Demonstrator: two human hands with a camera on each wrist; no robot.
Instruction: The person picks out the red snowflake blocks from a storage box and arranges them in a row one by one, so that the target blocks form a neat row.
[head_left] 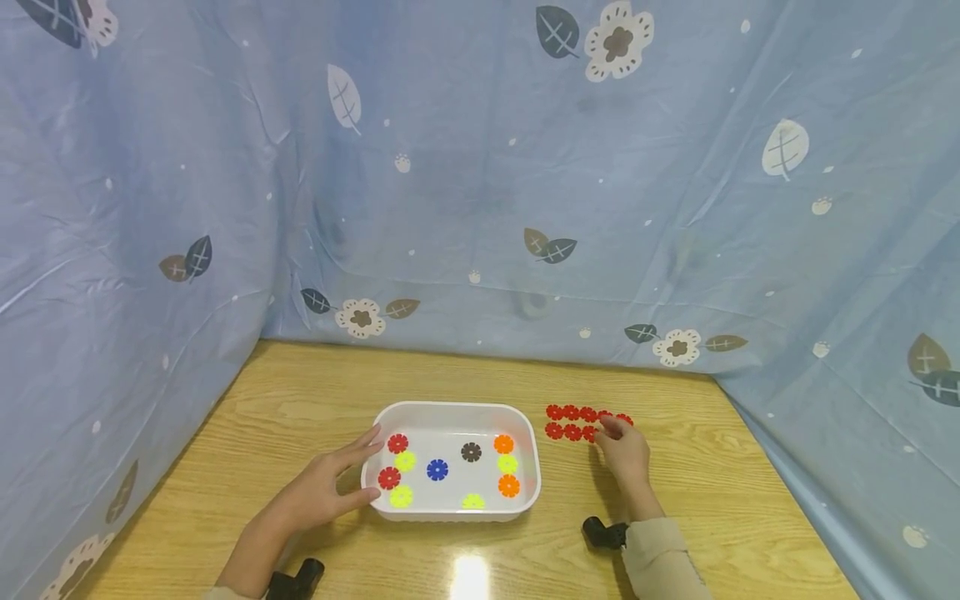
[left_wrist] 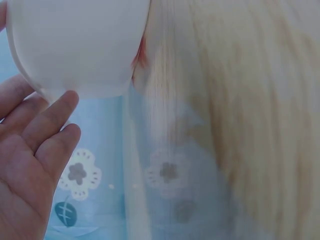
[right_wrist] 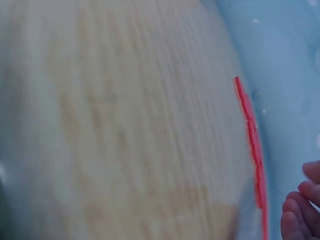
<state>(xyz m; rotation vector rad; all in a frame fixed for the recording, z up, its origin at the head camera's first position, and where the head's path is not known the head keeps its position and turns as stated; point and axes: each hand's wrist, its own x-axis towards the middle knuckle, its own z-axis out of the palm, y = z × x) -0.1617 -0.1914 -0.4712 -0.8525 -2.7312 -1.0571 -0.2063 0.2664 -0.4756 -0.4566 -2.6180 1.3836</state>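
Note:
At the left end of a white plastic tray (head_left: 450,515), my left hand (head_left: 322,492) rests its fingers and thumb against the rim. In the left wrist view, the fingers of that hand (left_wrist: 35,135) are extended beside the tray's wall (left_wrist: 80,50). Red notched, flower-shaped discs (head_left: 572,432) lie in two rows right of the tray. Over the right end of these rows hovers my right hand (head_left: 628,457), its fingers bent and covering some discs. The right wrist view shows the fingertips (right_wrist: 292,220) above the red row (right_wrist: 252,140), with no disc visible between them.
Inside the tray lie loose discs: red (head_left: 389,477), yellow (head_left: 401,497), blue (head_left: 437,470), dark brown (head_left: 471,452) and orange (head_left: 508,486). The wooden table (head_left: 315,375) is bordered at the back and sides by blue patterned cloth (head_left: 450,208).

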